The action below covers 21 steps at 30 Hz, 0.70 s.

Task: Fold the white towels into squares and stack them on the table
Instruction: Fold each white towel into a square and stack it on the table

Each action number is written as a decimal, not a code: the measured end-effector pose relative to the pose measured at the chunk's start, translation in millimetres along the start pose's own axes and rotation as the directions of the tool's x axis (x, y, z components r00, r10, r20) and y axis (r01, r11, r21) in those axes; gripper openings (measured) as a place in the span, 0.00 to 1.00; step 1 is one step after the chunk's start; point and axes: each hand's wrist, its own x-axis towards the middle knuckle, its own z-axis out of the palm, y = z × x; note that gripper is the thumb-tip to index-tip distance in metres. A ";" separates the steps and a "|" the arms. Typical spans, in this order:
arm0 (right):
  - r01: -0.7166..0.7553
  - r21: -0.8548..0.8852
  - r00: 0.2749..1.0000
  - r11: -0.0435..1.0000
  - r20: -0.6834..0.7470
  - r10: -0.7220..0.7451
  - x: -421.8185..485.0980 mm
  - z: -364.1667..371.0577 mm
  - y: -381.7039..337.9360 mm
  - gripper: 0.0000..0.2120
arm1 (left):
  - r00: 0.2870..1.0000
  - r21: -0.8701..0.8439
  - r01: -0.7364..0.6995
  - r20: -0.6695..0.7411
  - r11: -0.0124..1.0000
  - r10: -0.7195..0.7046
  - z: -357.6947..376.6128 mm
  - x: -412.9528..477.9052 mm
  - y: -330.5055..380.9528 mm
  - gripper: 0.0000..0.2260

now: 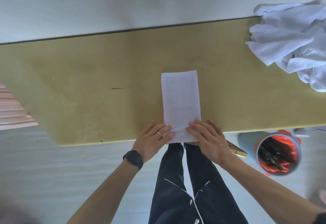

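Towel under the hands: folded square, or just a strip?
Folded, not square: the towel lies flat as a long narrow rectangle, left hand and right hand on its near end.

Before me, one white towel (pixel 180 100), folded into a long narrow strip, lies flat, its near end reaching the table (pixel 88 82) edge. The crumpled white towels (pixel 291 44) are heaped far right.

Your left hand (pixel 151 140) and right hand (pixel 210 139) hide the near corners of the folded towel (pixel 180 100); right of it, the pile (pixel 292 44) is cropped.
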 end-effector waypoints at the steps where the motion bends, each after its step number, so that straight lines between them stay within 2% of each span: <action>1: 0.001 0.003 1.000 1.000 -0.011 0.000 1.0 1.6 2.0 0.20 | 1.000 -0.003 0.002 -0.007 1.000 -0.002 -0.4 -0.2 0.8 0.19; 4: -0.010 0.060 1.000 0.998 0.018 0.009 3.4 0.6 7.8 0.21 | 1.000 -0.022 0.019 -0.011 1.000 -0.019 -2.3 -0.6 1.0 0.18; 6: 0.007 0.137 0.999 0.991 0.047 -0.014 3.5 -4.3 10.0 0.18 | 0.997 -0.104 0.071 -0.013 0.992 -0.073 -4.9 2.1 2.0 0.11; 8: -0.015 0.239 0.998 0.971 0.062 0.000 7.1 -13.7 10.0 0.13 | 0.982 -0.224 0.187 0.026 0.956 -0.186 -16.2 12.9 5.0 0.07; 9: -0.052 0.289 0.997 0.956 0.066 0.034 9.9 -18.7 8.8 0.12 | 0.956 -0.293 0.293 0.105 0.910 -0.273 -26.5 21.1 6.9 0.08; 11: -0.161 0.386 0.986 0.908 0.098 0.133 18.0 -30.2 5.2 0.11 | 0.827 -0.375 0.554 0.346 0.743 -0.443 -48.5 38.0 8.0 0.08; 13: -0.308 0.483 0.951 0.819 0.138 0.276 33.5 -45.2 -0.9 0.09 | 0.716 -0.453 0.698 0.451 0.555 -0.532 -63.5 51.7 3.3 0.07; 15: -0.511 0.577 0.854 0.637 0.254 0.455 56.3 -59.9 -3.4 0.07 | 0.630 -0.554 0.758 0.485 0.344 -0.607 -68.3 63.1 -9.0 0.06; 17: -0.645 0.628 0.742 0.436 0.379 0.553 81.7 -66.2 0.0 0.04 | 0.563 -0.596 0.778 0.525 0.196 -0.638 -70.7 79.8 -23.8 0.07; 18: -0.674 0.629 0.707 0.388 0.397 0.585 94.3 -65.9 3.3 0.02 | 0.541 -0.609 0.779 0.532 0.150 -0.652 -69.9 88.5 -30.6 0.08; 21: -0.732 0.619 0.614 0.284 0.420 0.669 130.2 -60.0 13.0 0.05 | 0.473 -0.656 0.753 0.502 0.037 -0.724 -63.6 113.2 -46.7 0.08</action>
